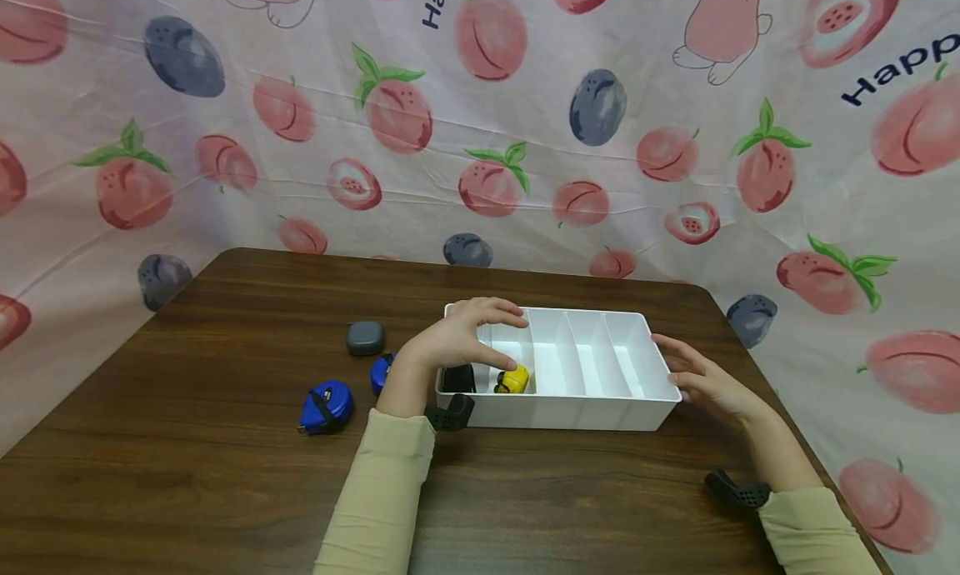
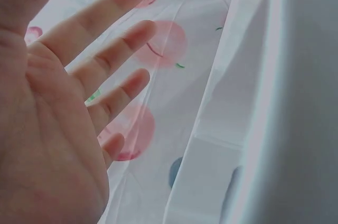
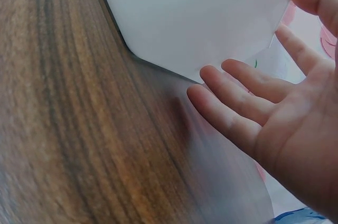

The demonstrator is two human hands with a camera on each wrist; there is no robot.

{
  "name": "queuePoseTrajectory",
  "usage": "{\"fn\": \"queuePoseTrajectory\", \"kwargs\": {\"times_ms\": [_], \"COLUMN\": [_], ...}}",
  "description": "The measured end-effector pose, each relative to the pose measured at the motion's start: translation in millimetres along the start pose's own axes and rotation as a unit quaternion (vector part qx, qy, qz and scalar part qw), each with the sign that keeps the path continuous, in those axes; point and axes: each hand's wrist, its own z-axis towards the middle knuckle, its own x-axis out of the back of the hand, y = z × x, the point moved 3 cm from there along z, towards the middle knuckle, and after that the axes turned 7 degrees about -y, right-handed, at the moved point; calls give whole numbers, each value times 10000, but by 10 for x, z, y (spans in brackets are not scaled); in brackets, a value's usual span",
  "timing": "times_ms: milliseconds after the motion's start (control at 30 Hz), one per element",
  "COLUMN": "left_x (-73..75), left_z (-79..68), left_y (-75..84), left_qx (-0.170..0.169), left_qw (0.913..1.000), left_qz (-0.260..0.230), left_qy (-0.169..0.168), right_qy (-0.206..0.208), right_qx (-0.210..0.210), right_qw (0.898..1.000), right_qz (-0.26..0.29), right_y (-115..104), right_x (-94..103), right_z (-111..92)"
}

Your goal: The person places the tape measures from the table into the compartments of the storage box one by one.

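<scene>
A white divided box [image 1: 592, 410] lies on the table, seen from above in the head view. Over its left end hovers my left hand [image 1: 467, 332], fingers stretched out and holding nothing. Just below that thumb, a small yellow and black tape measure [image 1: 513, 380] sits in a compartment. To its left, a black object [image 1: 459, 378] lies partly under the hand. My right hand [image 1: 701, 378] is at the box's right end. In the right wrist view, its fingers [image 3: 240, 100] are extended beside the white end wall, with the thumb up near the rim.
Left of the box are a blue tape measure [image 1: 327, 407] with a black strap, another blue one [image 1: 381, 373] partly behind the left forearm, and a grey rounded case [image 1: 365, 338]. A fruit-print curtain [image 1: 540, 142] hangs behind the brown table [image 1: 187, 458].
</scene>
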Motion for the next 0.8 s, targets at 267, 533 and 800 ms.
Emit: {"fn": "queuePoseTrajectory", "kwargs": {"times_ms": [267, 533, 800], "left_x": [56, 113, 163], "left_z": [-55, -96, -150], "left_y": [55, 78, 99], "left_qx": [-237, -193, -112], "left_qw": [9991, 9987, 9979], "left_qz": [341, 341, 429], "left_qy": [130, 322, 466], "right_qy": [24, 2, 54], "right_qx": [-1, 6, -36], "right_qw": [10000, 10000, 10000], "right_qz": [8, 51, 4], "right_y": [-12, -10, -16], "right_x": [-4, -5, -15], "right_z": [2, -1, 4]}}
